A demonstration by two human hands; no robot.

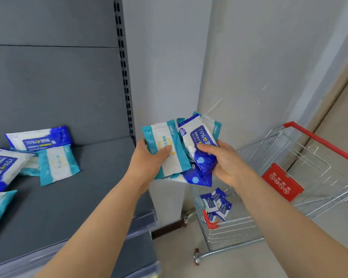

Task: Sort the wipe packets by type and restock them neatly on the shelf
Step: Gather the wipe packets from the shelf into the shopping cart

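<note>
Wipe packets [186, 149] of two kinds are bunched in a fan between the person's hands, held up just off the right end of the shelf [78, 197], with a wire cart [289, 177] to the right. One kind is white with teal side bands and a faint yellow mark. The other is white with deep blue ends and "75%" on a blue panel.

The left hand [147, 161] grips a teal-and-white packet [165, 141] at the front of the bunch, with the thumb flat across its face. The right hand [225, 161] grips a blue-and-white packet [197, 135], thumb over its face and fingers curled beneath. More packets of both kinds are tucked behind and below. Both bare forearms reach forward, and the hands are close together with only packets between them.

Each front packet has its long axis running up and away from the person, with the top end tipped a little left. The blue one's dark end sits low in the palm.

Loose packets [57, 165] of both kinds lie on the shelf at mixed angles, some overlapping. Small blue packets [215, 205] sit in the cart.
</note>
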